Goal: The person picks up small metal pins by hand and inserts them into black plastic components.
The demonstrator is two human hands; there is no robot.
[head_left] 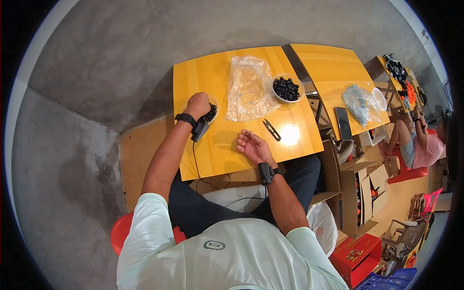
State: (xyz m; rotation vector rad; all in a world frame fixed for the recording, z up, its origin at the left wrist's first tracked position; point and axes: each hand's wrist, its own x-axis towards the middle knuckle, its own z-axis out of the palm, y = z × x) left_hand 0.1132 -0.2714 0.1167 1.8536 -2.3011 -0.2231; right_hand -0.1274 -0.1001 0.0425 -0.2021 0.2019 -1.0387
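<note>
At the left of the yellow table, my left hand (197, 105) is curled over a clear round bowl of small black beads (210, 113). Its fingers look closed, and what they hold, if anything, is hidden. Near the front edge, my right hand (253, 147) is turned palm up with its fingers loosely bent and apart; I see nothing in it. A pair of black thread snips (272, 130) lies just beyond the right hand. Farther right, a second clear bowl holds more black beads (286, 89). Between the bowls lies a crumpled clear plastic bag (249, 87).
A second yellow table (325, 63) to the right carries a phone (343, 123), a plastic bag (360, 104) and a white tub (379, 99). Open cardboard boxes (357, 200) stand below. Another person (425, 147) sits at the far right. Cables hang from both my wrists.
</note>
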